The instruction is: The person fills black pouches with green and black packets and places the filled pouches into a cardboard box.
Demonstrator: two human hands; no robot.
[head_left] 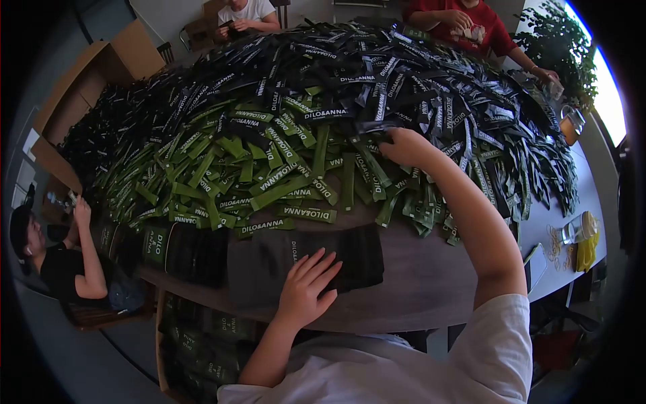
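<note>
Left hand flat, released, on soft fabric stack. Right hand, one o'clock: grip indeterminable among label strips, judged light, slippery; pinch an end.

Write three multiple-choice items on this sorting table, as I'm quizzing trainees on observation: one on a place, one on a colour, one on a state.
1. Where does the left hand lie?
A) on a cardboard box
B) on the dark stack nearest the person
C) on a potted plant

2. What colour are the bands heaped just beyond that stack?
A) green
B) orange
C) pink

3. How is the left hand set?
A) clenched in a fist
B) flat, with fingers spread
C) pinching one band in the air

Answers:
1 B, since the palm and fingers rest on top of the dark stack.
2 A, since the bands lying next to the stack are green with printed lettering.
3 B, since all the fingers lie open and apart on the stack.
</note>
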